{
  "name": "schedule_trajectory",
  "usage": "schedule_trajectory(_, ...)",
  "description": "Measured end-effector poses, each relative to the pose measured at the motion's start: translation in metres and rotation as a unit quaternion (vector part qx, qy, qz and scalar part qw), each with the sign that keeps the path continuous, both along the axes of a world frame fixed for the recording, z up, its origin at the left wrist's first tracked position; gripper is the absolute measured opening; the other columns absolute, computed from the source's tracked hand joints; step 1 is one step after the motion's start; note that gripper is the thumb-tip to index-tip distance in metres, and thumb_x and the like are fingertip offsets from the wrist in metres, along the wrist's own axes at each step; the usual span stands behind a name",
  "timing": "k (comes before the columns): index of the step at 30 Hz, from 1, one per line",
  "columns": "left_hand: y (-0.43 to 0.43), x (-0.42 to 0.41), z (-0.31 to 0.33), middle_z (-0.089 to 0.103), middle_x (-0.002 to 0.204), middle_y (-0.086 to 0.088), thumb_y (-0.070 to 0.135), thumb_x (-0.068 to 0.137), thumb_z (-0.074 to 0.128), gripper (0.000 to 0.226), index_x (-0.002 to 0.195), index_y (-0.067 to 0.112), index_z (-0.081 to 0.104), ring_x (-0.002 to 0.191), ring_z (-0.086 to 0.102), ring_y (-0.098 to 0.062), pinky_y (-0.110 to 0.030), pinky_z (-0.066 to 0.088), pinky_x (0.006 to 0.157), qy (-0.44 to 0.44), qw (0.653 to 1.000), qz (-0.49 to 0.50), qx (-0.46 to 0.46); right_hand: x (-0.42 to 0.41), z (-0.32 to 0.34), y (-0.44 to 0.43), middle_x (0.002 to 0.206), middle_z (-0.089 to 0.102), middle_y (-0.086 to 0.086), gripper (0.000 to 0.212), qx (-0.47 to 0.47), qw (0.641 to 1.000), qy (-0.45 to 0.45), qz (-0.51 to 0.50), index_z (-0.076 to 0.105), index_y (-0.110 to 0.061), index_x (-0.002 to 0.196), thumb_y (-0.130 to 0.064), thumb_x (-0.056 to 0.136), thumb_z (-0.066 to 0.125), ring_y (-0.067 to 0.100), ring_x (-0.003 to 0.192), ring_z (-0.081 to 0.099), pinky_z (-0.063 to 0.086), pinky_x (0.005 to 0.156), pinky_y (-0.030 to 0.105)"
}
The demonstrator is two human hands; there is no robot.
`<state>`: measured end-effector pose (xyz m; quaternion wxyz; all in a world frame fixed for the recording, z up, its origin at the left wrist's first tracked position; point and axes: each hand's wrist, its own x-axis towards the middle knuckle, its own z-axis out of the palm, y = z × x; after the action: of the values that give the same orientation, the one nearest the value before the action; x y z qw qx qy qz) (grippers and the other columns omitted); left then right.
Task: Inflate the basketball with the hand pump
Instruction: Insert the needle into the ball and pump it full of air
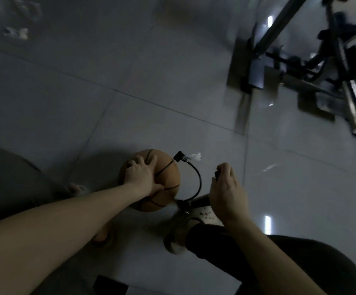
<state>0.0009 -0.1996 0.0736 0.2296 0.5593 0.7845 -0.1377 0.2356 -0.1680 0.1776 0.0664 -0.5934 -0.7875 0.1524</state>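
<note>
floor (pixel 130 81): glossy grey tiles | on it: basketball (pixel 169 174), shoe (pixel 181 229), metal frame (pixel 256 68)

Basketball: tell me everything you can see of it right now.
The basketball is orange-brown with black seams, matte, round with no visible dent. It sits on the grey tiled floor. The left-hand grip lies palm-down on top, fingers spread. A black angled connector meets its far right side, and a black hose curves from it to the hand pump.
</note>
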Motion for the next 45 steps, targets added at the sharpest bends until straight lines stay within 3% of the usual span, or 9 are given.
schedule_trajectory(4, 0.003, -0.001, 0.004, 0.026, 0.152, -0.028, 0.083, 0.069, 0.062, 0.124, 0.161, 0.028, 0.000, 0.130, 0.038, -0.052, -0.049, 0.046, 0.099, -0.027, 1.000, -0.005, -0.005, 0.015, 0.077, 0.010, 0.108, 0.058, 0.006, 0.019, 0.050, 0.999, -0.004, -0.019, 0.042, -0.017, 0.112, -0.021, 0.098, 0.055, 0.034, 0.081, 0.059, 0.041, 0.059, 0.037)
schedule_trajectory(9, -0.002, 0.011, 0.008, 0.021, 0.153, -0.033, 0.081, 0.072, 0.062, 0.124, 0.161, 0.024, -0.003, 0.131, 0.034, -0.057, -0.051, 0.046, 0.098, -0.029, 0.999, -0.017, 0.011, 0.024, 0.119, -0.002, 0.100, 0.055, 0.002, 0.017, 0.053, 0.998, 0.004, -0.037, 0.037, -0.022, 0.106, -0.022, 0.099, 0.053, 0.019, 0.068, 0.055, 0.052, 0.058, 0.041)
schedule_trajectory(15, 0.002, 0.017, 0.011, 0.015, 0.154, -0.034, 0.079, 0.076, 0.060, 0.120, 0.161, 0.024, -0.006, 0.133, 0.032, -0.057, -0.050, 0.048, 0.099, -0.023, 0.999, -0.028, 0.004, 0.010, 0.077, -0.017, 0.105, 0.057, 0.005, 0.016, 0.096, 0.995, -0.002, 0.009, 0.038, -0.021, 0.112, -0.020, 0.100, 0.049, 0.023, 0.069, 0.057, 0.053, 0.057, 0.046)
schedule_trajectory(20, 0.006, 0.022, 0.010, 0.014, 0.154, -0.034, 0.082, 0.076, 0.058, 0.119, 0.159, 0.027, -0.007, 0.131, 0.036, -0.053, -0.046, 0.051, 0.093, 0.003, 1.000, -0.026, 0.002, 0.011, 0.031, -0.015, 0.102, 0.059, 0.004, 0.021, 0.076, 0.997, -0.006, 0.002, 0.037, -0.021, 0.117, -0.016, 0.101, 0.050, 0.022, 0.069, 0.056, 0.052, 0.053, 0.041)
schedule_trajectory(26, 0.003, 0.025, 0.006, 0.015, 0.155, -0.035, 0.080, 0.079, 0.056, 0.115, 0.160, 0.023, -0.003, 0.132, 0.036, -0.054, -0.047, 0.052, 0.090, 0.023, 0.998, -0.043, 0.039, 0.008, -0.018, -0.010, 0.086, 0.054, 0.004, 0.014, 0.057, 0.998, 0.001, 0.003, 0.039, -0.019, 0.104, -0.014, 0.100, 0.052, 0.021, 0.055, 0.047, 0.040, 0.043, 0.036)
schedule_trajectory(30, 0.000, 0.031, 0.006, 0.011, 0.156, -0.038, 0.077, 0.083, 0.055, 0.112, 0.160, 0.021, -0.005, 0.136, 0.031, -0.057, -0.048, 0.051, 0.091, 0.023, 0.997, -0.068, 0.041, 0.011, -0.049, -0.010, 0.084, 0.047, 0.001, 0.009, 0.031, 0.999, -0.011, 0.014, 0.043, -0.015, 0.103, -0.015, 0.101, 0.051, 0.014, 0.051, 0.040, 0.023, 0.042, 0.024)
schedule_trajectory(36, -0.003, 0.027, 0.000, 0.010, 0.156, -0.038, 0.073, 0.084, 0.058, 0.110, 0.160, 0.021, -0.004, 0.137, 0.029, -0.058, -0.050, 0.050, 0.096, 0.022, 0.997, -0.064, 0.029, 0.004, -0.072, -0.010, 0.089, 0.047, 0.000, 0.006, -0.002, 1.000, -0.026, 0.017, 0.043, -0.017, 0.107, -0.020, 0.103, 0.046, 0.011, 0.056, 0.042, 0.043, 0.045, 0.032)
schedule_trajectory(41, -0.002, 0.030, 0.002, 0.013, 0.155, -0.039, 0.072, 0.083, 0.059, 0.110, 0.159, 0.021, -0.001, 0.134, 0.032, -0.058, -0.049, 0.052, 0.092, 0.030, 0.998, -0.053, 0.021, 0.000, -0.048, -0.013, 0.096, 0.053, 0.002, 0.015, -0.019, 0.999, -0.017, 0.037, 0.042, -0.019, 0.108, -0.022, 0.100, 0.053, 0.013, 0.062, 0.047, 0.035, 0.049, 0.025)
schedule_trajectory(45, 0.004, 0.027, 0.004, 0.013, 0.154, -0.040, 0.075, 0.082, 0.056, 0.112, 0.160, 0.021, -0.004, 0.133, 0.033, -0.058, -0.047, 0.054, 0.090, 0.032, 0.998, -0.055, 0.011, 0.001, 0.014, -0.006, 0.096, 0.058, 0.004, 0.020, 0.032, 0.999, 0.001, 0.041, 0.036, -0.021, 0.105, -0.021, 0.099, 0.054, 0.023, 0.064, 0.056, 0.049, 0.050, 0.040)
